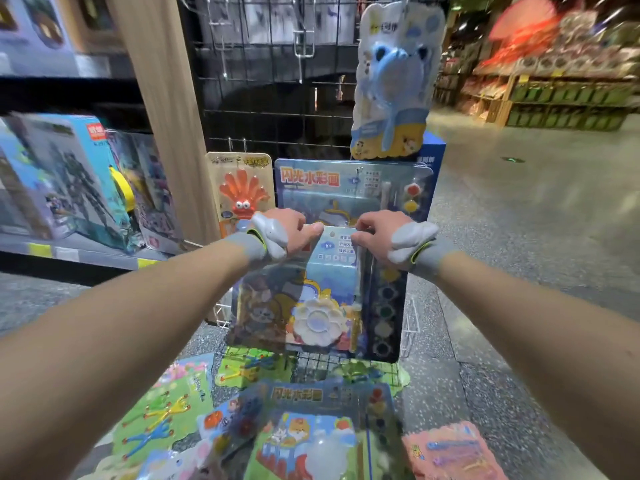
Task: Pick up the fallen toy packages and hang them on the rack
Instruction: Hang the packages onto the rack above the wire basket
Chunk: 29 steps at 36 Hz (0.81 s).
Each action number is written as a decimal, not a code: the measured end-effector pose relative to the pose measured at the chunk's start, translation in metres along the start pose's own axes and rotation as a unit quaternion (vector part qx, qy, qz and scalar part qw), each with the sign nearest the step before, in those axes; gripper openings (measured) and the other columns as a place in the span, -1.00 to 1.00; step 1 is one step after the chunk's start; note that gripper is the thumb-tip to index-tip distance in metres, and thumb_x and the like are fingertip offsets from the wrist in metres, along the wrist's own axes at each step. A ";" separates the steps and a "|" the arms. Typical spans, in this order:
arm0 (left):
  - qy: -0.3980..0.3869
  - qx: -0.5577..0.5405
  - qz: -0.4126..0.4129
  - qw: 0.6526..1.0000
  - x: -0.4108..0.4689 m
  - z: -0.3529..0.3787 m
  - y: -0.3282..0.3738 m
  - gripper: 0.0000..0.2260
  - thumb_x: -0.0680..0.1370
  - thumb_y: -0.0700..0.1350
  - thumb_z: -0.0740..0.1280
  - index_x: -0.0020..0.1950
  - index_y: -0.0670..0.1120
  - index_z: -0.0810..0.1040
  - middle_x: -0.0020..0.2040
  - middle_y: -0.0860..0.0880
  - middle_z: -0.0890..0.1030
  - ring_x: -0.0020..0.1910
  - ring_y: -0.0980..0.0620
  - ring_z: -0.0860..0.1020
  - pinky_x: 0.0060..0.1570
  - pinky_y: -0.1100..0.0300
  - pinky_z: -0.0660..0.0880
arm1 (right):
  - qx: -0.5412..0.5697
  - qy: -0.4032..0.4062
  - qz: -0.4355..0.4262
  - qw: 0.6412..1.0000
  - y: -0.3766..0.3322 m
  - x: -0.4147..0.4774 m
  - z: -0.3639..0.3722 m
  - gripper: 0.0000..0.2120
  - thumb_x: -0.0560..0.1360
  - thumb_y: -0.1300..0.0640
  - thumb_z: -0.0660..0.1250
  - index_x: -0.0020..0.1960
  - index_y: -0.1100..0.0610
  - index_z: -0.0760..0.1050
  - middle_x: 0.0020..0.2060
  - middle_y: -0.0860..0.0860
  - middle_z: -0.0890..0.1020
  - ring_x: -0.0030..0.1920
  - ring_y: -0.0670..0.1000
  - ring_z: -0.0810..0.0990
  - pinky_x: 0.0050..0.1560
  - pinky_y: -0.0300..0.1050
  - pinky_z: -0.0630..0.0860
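The paint-kit package [311,306] hangs upright from its top edge, which both hands pinch: the left hand [289,232] near the upper left corner and the right hand [375,237] near the upper right, fingers and thumbs curled over the card. It is held in front of the lower part of the wire rack [277,98], overlapping a twin package [353,188] that hangs there. A "6+" mark can be read on its pale blue header; the smaller print beside it is too blurred to read. Under the clear blister sit a white flower-shaped palette, a column of round paint pots down the right side and a cartoon picture sheet. The twin package bears the heading "闪光水彩画", as does a third kit [311,431] lying flat on the floor [519,271] between a green package [162,417] and a pink package [450,452]. On the rack also hang an orange toy package [239,192] and, higher, a blue toy package [394,81].
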<state>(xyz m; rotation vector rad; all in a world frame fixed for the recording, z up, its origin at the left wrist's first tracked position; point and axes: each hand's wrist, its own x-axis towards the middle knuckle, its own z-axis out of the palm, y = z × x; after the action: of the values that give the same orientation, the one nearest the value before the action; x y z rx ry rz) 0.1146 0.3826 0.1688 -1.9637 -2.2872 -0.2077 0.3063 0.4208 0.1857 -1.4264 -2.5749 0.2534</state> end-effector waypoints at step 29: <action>0.116 -0.048 -0.007 0.992 0.062 -0.059 0.029 -0.51 0.64 0.24 0.02 -0.35 -0.03 0.36 -0.35 0.02 0.47 -0.35 0.04 0.39 -0.06 0.03 0.22 | -0.035 0.149 0.035 0.988 0.022 0.038 -0.079 -0.74 0.56 -0.17 0.20 -0.04 -0.01 0.52 -0.15 -0.02 0.54 -0.12 0.08 0.50 -0.19 -0.14 0.37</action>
<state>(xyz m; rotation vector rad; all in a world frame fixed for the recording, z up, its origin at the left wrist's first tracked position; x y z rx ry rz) 0.1337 0.4366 0.2388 -1.8550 -2.1795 -0.5266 0.3238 0.4687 0.2597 -1.4554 -2.3150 -0.0399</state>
